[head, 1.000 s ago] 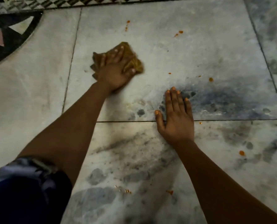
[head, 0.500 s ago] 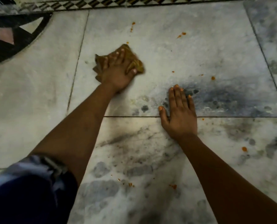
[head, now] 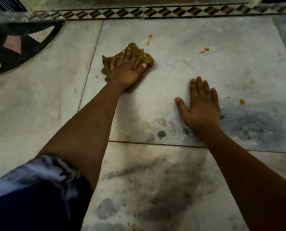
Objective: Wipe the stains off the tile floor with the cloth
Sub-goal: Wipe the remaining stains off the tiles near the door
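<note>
**Left hand presses cloth to tile; right hand braces**

Grip: the left hand (head: 127, 70) lies flat over the bunched brown cloth (head: 145, 59), fingers spread across its top and the thumb hooked round its right edge, pinning it to the tile floor (head: 205, 67). Likely held so to load weight into the wipe. The cloth sits on the far tile, just right of the grout line (head: 90, 64).

The right hand (head: 200, 104) is released, palm down and fingers straight on the same tile, well apart from the cloth; it reads as a prop for the lean forward.

Around: orange stains lie beyond the cloth (head: 149, 39), further right (head: 204, 50) and right of the bracing hand (head: 241, 101). Dark grey marbling (head: 248, 124) is probably stone, not dirt. A patterned border strip (head: 155, 12) runs along the far edge; a dark inlay (head: 22, 45) sits far left. Nothing blocks the nearest stain.
</note>
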